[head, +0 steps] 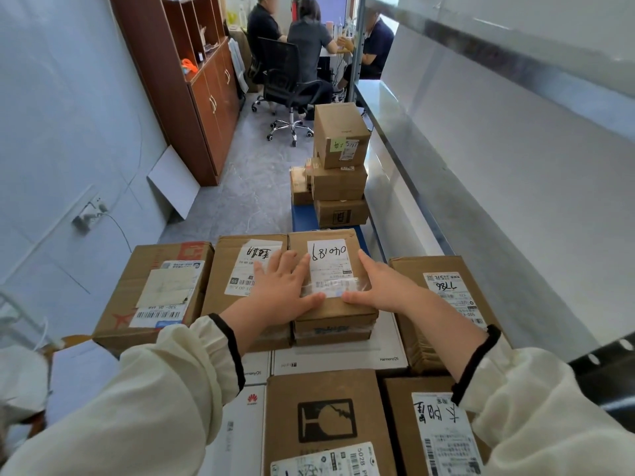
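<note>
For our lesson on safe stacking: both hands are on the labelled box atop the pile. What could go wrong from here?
1. The left hand and right hand meet the labelled box with flat fingers, not a wrapped grip, so it might slip if lifted.
2. It rests on a smaller box, which could slide with it.
3. The left hand's fingers overlap the neighbouring box, which may get dragged.

The left hand [282, 284] covered the left edge of the small brown cardboard parcel [328, 269], and the fine print on its white label was too small to read. The white printed cartons [343, 359] beneath lay mostly hidden. The brown fragile-marked box [326, 420] ran off the bottom edge.
</note>
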{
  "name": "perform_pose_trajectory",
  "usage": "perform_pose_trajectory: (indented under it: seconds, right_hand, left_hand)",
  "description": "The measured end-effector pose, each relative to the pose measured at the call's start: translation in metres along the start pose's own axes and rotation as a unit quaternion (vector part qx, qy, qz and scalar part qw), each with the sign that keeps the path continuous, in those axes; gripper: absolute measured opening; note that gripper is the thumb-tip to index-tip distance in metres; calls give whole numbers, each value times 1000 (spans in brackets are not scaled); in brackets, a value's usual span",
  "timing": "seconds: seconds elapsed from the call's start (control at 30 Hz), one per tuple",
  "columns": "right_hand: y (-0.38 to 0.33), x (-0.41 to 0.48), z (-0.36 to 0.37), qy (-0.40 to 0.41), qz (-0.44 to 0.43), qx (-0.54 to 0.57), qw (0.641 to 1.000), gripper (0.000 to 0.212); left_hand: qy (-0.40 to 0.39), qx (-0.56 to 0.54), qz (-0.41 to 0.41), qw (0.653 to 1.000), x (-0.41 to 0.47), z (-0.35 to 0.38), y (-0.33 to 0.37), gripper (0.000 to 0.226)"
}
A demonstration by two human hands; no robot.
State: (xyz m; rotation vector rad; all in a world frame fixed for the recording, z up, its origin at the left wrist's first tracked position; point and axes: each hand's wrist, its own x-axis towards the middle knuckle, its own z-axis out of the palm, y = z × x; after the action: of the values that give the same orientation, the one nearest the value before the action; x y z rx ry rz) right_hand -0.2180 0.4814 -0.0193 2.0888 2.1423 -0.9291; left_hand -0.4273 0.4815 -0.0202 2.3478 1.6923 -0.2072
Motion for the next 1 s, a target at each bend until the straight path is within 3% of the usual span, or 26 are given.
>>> perform_pose_trajectory:
  seconds: [0.13,0.27,0.77,1.0]
  right_hand:
    - [-9,-16,-9,93,-13,-144,985,107]
    - [-20,-42,-19,139,-18,-213,967,102]
    - [-38,-180,20,203,121,-175,956,96]
    - [0,-297,38,248,240,-142,928,95]
  left_hand:
    - [23,42,20,999,-7,-15,-2,86]
    - [49,81,52,994,-19,-30,0,86]
    - [85,101,200,971,-87,-53,13,82]
    - [97,68,340,933,-131,-45,104,81]
